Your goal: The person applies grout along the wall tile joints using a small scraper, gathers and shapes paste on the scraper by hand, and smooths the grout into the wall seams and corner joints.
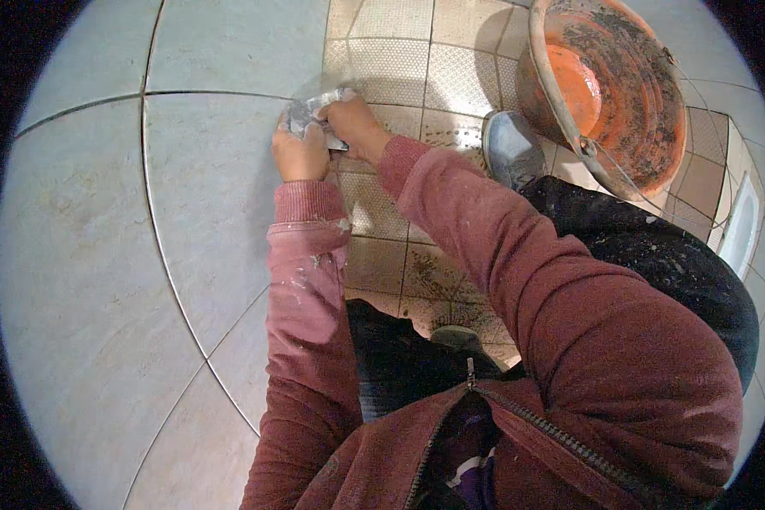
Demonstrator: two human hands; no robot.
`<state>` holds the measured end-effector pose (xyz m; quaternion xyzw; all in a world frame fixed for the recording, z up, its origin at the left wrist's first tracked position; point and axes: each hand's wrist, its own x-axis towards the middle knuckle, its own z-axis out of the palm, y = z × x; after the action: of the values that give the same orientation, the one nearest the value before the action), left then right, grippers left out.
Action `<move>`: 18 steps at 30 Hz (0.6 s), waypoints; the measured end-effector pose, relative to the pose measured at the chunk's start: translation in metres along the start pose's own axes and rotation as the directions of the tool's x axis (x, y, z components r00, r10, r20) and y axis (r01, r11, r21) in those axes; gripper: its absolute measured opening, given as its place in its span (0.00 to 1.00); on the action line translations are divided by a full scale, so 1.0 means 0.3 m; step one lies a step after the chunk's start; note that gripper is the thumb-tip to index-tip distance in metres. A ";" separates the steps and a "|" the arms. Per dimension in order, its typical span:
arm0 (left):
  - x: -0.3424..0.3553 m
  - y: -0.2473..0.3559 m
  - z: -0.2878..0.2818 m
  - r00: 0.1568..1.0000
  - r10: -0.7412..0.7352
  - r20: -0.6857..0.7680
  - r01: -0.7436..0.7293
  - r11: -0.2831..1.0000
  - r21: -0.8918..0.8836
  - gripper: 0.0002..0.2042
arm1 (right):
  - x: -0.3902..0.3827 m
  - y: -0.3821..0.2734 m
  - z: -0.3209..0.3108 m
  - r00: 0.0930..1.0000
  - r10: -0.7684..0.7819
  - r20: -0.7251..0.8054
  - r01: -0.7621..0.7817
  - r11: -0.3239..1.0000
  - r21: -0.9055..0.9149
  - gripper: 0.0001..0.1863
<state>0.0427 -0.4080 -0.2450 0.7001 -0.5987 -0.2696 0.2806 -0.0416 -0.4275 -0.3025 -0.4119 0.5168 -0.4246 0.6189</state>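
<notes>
Head view, and from where I'm standing the left side is all large pale tiles [76, 221], grey-green, with curving dark joints [145, 127] between them. Next along comes the left hand [302, 155], close against the edge of those tiles, its red sleeve [308, 280] spotted with whitish smears. Its fingers are bent in and hold a smeared grey piece [307, 111], which sits right where the big tiles meet the smaller ones; I can't tell exactly what it is. From the other side the right hand [357, 121] comes in, its fingers curled narrow on the same piece, fingertips whitened too. Beneath and beyond lie small beige tiles [382, 68] with a raised dotted pattern, dirtied in places with dark crumbs. Further right, a grey shoe [512, 146] stands on them, just beside a big orange bucket [608, 110], its inside crusted dark and its wire handle [618, 161] hanging slack. Below the bucket a bent knee in dark trousers [646, 242] shows, flecked with pale spots.
</notes>
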 end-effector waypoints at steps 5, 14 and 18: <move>-0.011 0.009 -0.022 0.997 -0.081 -0.013 0.079 0.991 -0.111 0.17 | -0.022 -0.071 -0.034 0.886 0.459 0.060 -0.461 0.887 0.018 0.13; -0.020 0.093 -0.085 0.995 -0.028 -0.093 0.022 0.998 -0.057 0.15 | -0.016 -0.064 0.025 0.964 0.267 0.019 -0.267 0.958 0.100 0.11; -0.044 0.158 -0.122 0.995 0.004 -0.103 -0.008 0.999 -0.036 0.15 | -0.027 -0.091 0.032 0.995 -0.096 -0.009 0.090 0.959 -0.268 0.10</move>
<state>0.0344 -0.3982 -0.1852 0.7059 -0.5807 -0.2433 0.3245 -0.0357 -0.4274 -0.2731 -0.5108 0.5562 -0.3843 0.5311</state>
